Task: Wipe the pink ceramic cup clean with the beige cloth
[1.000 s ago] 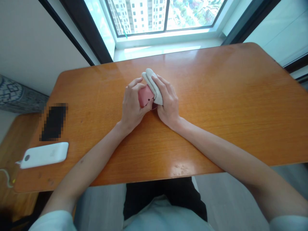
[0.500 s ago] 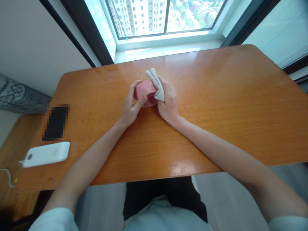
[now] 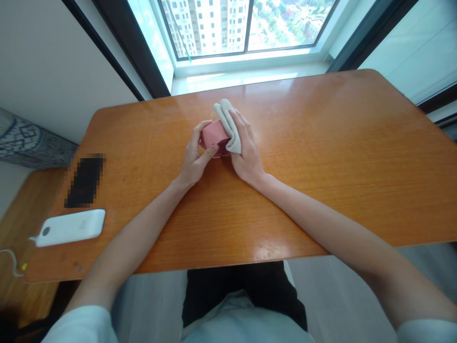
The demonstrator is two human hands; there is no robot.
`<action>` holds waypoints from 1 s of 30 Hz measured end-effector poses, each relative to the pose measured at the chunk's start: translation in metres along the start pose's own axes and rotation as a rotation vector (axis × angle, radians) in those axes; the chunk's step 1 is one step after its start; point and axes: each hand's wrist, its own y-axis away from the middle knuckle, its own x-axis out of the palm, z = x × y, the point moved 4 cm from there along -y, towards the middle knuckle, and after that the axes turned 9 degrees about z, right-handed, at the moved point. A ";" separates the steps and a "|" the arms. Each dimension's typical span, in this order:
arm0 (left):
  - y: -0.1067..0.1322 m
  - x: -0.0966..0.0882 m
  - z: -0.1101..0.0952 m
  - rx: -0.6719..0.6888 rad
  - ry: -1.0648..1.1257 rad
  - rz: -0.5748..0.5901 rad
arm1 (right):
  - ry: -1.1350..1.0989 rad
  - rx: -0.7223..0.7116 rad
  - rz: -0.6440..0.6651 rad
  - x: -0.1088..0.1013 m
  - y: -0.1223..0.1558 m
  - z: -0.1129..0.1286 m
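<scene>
Above the middle of the wooden table, a small pink container [image 3: 214, 133], shaped like a bowl or pot, is tilted on its side with its opening toward me. My left hand [image 3: 195, 155] grips its left side, thumb at the near rim and fingers over the far side. A folded whitish cloth [image 3: 228, 126] lies against the container's right side. My right hand [image 3: 248, 150] holds that cloth, its fingers behind it and pressing it to the pink wall. The right fingertips are partly hidden by the cloth.
On the left of the wooden table [image 3: 321, 166] lie a white oblong device [image 3: 73, 227] with a cable and a pixelated dark rectangle [image 3: 84, 182]. A window [image 3: 246, 28] stands beyond the far edge. A patterned grey fabric thing [image 3: 32, 138] is at far left.
My right hand and the cloth have shifted slightly left and up over the container, and the cloth covers more of its right side. My left hand keeps its grip.
</scene>
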 end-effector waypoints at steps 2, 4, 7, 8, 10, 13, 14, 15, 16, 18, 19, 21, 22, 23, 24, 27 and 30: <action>0.000 -0.001 -0.001 -0.004 -0.036 -0.007 | -0.039 0.027 -0.023 0.000 0.000 -0.008; 0.001 -0.001 -0.001 -0.006 -0.052 -0.009 | -0.018 0.016 -0.022 0.000 0.001 -0.004; 0.002 -0.002 0.000 0.000 -0.042 -0.009 | 0.097 -0.056 0.029 0.000 0.003 0.016; 0.002 -0.001 0.000 0.002 -0.032 -0.008 | 0.131 -0.072 0.051 0.000 0.003 0.022; 0.002 -0.001 0.001 0.000 -0.017 -0.016 | 0.160 -0.084 0.077 0.000 0.003 0.026; 0.001 0.000 0.001 -0.009 -0.024 -0.024 | 0.089 -0.040 0.037 -0.001 0.001 0.014; 0.001 0.000 0.001 -0.014 -0.031 -0.027 | 0.043 -0.018 0.013 -0.001 0.000 0.007; 0.001 -0.001 0.001 -0.019 -0.035 -0.028 | -0.004 -0.001 -0.006 -0.001 -0.001 0.001; 0.001 -0.001 0.000 -0.023 -0.034 -0.027 | -0.040 0.010 -0.017 -0.001 -0.002 -0.004; 0.001 -0.001 0.000 -0.020 -0.027 -0.023 | -0.044 0.002 -0.024 -0.001 -0.002 -0.005; 0.002 -0.001 0.001 -0.016 -0.026 -0.018 | -0.012 -0.015 -0.018 -0.001 -0.001 -0.002; 0.002 0.000 0.002 -0.004 -0.036 -0.007 | 0.086 -0.066 0.022 -0.002 0.001 0.011; 0.003 0.000 0.003 0.004 -0.044 -0.005 | 0.130 -0.088 0.057 -0.002 0.002 0.018; 0.003 0.001 0.004 0.012 -0.049 -0.005 | 0.164 -0.102 0.093 -0.002 0.003 0.023; 0.002 0.001 0.005 0.019 -0.052 -0.006 | 0.183 -0.107 0.118 -0.002 0.003 0.027; 0.001 0.003 0.004 0.016 -0.045 0.002 | 0.145 -0.085 0.084 -0.004 0.003 0.025; 0.000 0.002 0.002 -0.001 -0.050 0.010 | 0.033 -0.035 0.001 -0.004 -0.001 0.009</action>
